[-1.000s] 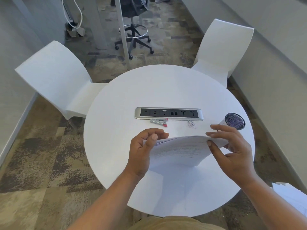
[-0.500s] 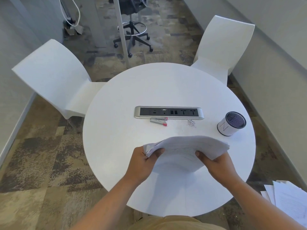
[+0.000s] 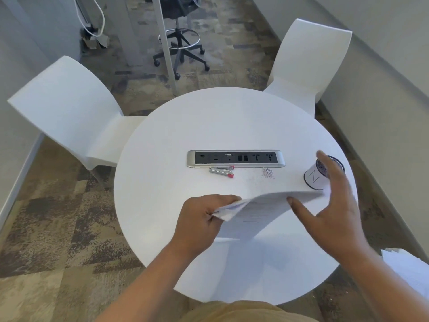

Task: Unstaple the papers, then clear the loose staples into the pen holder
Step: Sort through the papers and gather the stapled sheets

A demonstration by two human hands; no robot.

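Carpeted office floor and two white chairs are surrounding a round white bench (image 3: 162,182), seen from the head camera.

At bench centre, a recessed power strip (image 3: 235,158) is sitting flush in the surface. Just beside it at 6 o'clock, the staple remover (image 3: 221,171) is lying within reach. A small heap of loose staples (image 3: 268,173) is resting near the strip's right end, apparently gathered in one spot for later clearing. The pen holder (image 3: 316,178) is standing at 3 o'clock, well apart from the heap.

The left hand (image 3: 204,219) is pinching one corner of the papers (image 3: 262,208), probably the stapled corner, keeping the sheaf raised above the bench. The right hand (image 3: 332,205) is spread with fingers extended, its thumb under the sheaf's right portion, supporting rather than clenching. It is partly covering the pen holder.

More sheets (image 3: 408,273) are lying at 4 o'clock, off the bench.
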